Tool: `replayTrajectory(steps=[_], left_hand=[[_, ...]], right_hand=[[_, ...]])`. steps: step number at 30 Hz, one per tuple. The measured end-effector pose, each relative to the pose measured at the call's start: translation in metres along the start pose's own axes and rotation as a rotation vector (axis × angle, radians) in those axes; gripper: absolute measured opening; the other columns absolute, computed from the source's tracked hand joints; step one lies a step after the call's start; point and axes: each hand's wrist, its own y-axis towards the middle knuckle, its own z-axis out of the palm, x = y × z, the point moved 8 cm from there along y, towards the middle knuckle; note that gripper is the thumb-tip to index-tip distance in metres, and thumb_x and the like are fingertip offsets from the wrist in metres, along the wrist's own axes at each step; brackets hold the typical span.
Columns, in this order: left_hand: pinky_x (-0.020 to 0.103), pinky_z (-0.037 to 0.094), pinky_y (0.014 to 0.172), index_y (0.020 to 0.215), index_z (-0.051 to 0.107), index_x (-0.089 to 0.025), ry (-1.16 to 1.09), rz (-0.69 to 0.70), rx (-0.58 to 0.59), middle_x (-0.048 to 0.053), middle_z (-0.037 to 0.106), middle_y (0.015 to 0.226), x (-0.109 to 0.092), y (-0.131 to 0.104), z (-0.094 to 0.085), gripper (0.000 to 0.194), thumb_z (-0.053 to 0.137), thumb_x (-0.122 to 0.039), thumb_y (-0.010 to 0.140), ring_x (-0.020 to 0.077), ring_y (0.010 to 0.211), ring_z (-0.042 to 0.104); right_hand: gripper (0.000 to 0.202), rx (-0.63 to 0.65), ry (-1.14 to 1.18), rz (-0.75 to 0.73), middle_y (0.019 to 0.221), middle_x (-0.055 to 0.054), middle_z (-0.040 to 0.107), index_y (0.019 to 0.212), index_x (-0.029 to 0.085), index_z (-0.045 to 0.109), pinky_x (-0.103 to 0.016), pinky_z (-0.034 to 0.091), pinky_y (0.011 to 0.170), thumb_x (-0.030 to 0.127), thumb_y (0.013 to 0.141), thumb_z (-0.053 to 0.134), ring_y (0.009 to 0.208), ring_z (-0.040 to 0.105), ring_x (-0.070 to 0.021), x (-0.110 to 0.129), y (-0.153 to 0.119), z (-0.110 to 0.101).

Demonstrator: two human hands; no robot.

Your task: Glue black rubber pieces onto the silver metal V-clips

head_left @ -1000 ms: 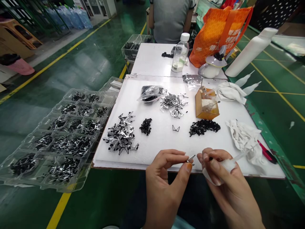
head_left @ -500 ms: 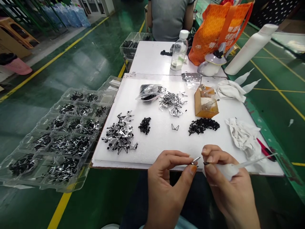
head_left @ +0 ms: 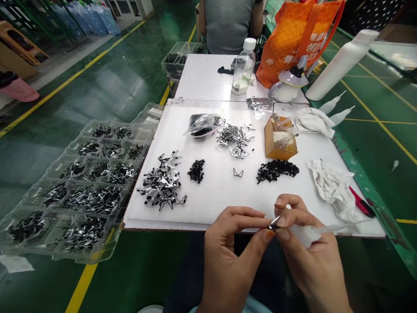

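Note:
My left hand pinches a small shiny bent-metal clip between thumb and fingertips. My right hand is closed, its thumb and finger meeting the clip's end; the small black piece in that pinch is mostly hidden. Tucked in the same hand is a white squeeze bottle with a long thin nozzle pointing right. Beyond my hands lie a pile of small black pieces, a smaller black pile and a single bent wire clip. More clips with black pieces form a heap at left.
A clear compartment tray of clips stands left of the table. Further back are a plastic bag, loose clips and a yellow box. Crumpled white cloth and a red-black tool lie right. A person sits ahead.
My hands have come together: the right hand's fingertips, apart from the clip before, now meet it. The left hand has shifted slightly right.

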Motion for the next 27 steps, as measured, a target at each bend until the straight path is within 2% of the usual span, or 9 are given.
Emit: replayTrajectory(steps=[11,17,27], left_hand=[[0.021,0.058,0.089,0.095,0.087,-0.028,0.032,0.023,0.032,0.003,0.079,0.102,-0.0030,-0.0001,0.0018,0.010,0.081,-0.020,0.093,0.0166,0.101,0.074],[0.021,0.057,0.090,0.094,0.086,-0.028,0.043,0.023,0.021,0.002,0.079,0.103,-0.0032,-0.0003,0.0009,0.009,0.088,-0.022,0.087,0.0155,0.100,0.074],[0.022,0.056,0.093,0.091,0.088,-0.029,0.043,-0.008,0.002,0.003,0.078,0.101,0.0009,0.0013,0.0010,0.006,0.090,-0.026,0.086,0.0167,0.104,0.073]], right_hand=[[0.006,-0.006,-0.025,-0.034,0.113,-0.005,0.055,0.092,0.029,0.073,-0.026,0.048,0.077,0.027,0.095,0.078,0.104,0.057,-0.0192,0.0036,-0.0024,0.0043],[0.006,-0.013,-0.028,-0.065,0.110,-0.004,0.057,0.092,0.029,0.074,-0.026,0.049,0.082,0.026,0.095,0.078,0.105,0.057,-0.0188,0.0053,-0.0009,0.0057],[0.008,0.024,-0.005,-0.083,0.112,-0.003,0.057,0.097,0.031,0.073,-0.023,0.050,0.081,0.023,0.097,0.075,0.110,0.057,-0.0176,0.0014,-0.0009,0.0060]])
